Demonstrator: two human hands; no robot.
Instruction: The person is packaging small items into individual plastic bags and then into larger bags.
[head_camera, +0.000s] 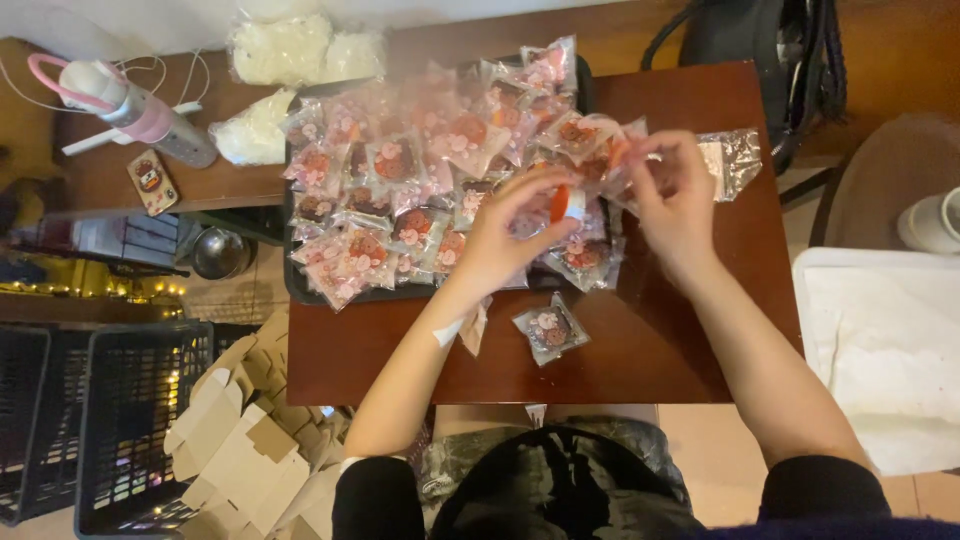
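Two hands at work over a tray of wrapped treats

The left hand (505, 235) is closed around a small orange-and-white roll (566, 203), pinched in its fingers; the right hand (672, 195) grips a clear wrapper (728, 158) at its edge, just beside the roll; both hang above the right end of the black tray (297, 290), heaped with pink wrapped treats (400, 190); one wrapped treat (551, 328) lies alone on the brown tabletop (650, 340) near the left wrist; cardboard boxes (250, 450) lie on the floor, lower left.
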